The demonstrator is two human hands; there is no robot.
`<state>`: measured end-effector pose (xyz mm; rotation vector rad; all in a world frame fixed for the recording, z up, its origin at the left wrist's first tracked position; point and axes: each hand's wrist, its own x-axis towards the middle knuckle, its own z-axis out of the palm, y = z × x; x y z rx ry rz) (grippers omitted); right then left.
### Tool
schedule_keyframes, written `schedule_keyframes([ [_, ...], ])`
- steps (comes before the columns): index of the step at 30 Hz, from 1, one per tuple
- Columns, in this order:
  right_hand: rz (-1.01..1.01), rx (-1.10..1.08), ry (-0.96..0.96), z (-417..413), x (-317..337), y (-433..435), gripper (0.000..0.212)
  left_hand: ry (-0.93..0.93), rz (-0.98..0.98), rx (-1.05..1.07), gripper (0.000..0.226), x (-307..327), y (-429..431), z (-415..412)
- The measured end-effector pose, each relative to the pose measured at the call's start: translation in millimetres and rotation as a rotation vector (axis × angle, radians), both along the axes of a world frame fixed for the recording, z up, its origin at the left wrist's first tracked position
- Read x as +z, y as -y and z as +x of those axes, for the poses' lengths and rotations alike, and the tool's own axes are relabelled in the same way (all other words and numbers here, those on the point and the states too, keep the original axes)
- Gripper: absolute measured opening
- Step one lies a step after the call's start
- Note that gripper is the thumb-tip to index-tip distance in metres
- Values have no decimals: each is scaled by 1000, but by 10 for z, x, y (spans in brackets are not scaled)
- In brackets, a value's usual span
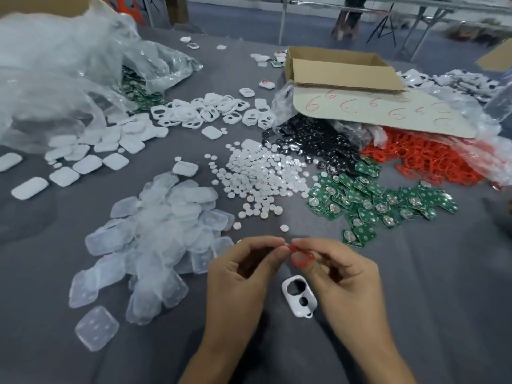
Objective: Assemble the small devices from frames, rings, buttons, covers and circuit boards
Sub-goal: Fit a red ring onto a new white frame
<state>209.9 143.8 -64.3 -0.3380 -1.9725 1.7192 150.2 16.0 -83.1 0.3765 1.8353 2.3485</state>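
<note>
My left hand point(243, 268) and my right hand point(338, 273) meet at the fingertips over the grey cloth, both pinching a red ring point(302, 257). Just below them a white frame point(299, 299) with two holes lies on the cloth, touched by neither hand. Farther out lie heaps of parts: clear covers point(155, 234), white buttons point(260, 176), green circuit boards point(379, 203), red rings point(426, 162), black round parts point(315, 145), white frames point(205, 110) and white back covers point(91, 153).
An open cardboard box point(343, 70) lies on its side at the back right with a sheet marked in red. Crumpled plastic bags point(55, 79) fill the back left. More white parts point(457, 81) sit far right. Table legs stand beyond.
</note>
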Motion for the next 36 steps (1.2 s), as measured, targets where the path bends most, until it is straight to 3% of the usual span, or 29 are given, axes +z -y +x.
schedule_keyframes([
  [5, 74, 21, 45, 73, -18, -77, 17, -109, -131, -45, 15, -113, 27, 32],
  [13, 232, 111, 157, 125, -69, -219, 24, -223, -258, -87, 10, -182, 17, 31],
  [19, 10, 172, 178, 135, -110, -252, 25, -138, -177, -274, 23, -185, 62, -20],
  [26, -253, 185, 200, 147, -99, -276, 20, -96, -141, -313, 23, -161, 88, -50],
  [30, -173, 275, 217, 163, -41, -318, 23, -76, -147, -324, 20, -158, 95, -61],
  [33, -14, 286, 236, 151, -40, -315, 38, -89, -178, -307, 21, -176, 86, -54],
  [36, -5, 280, 231, 140, -42, -311, 44, -67, -162, -304, 23, -175, 85, -49],
])
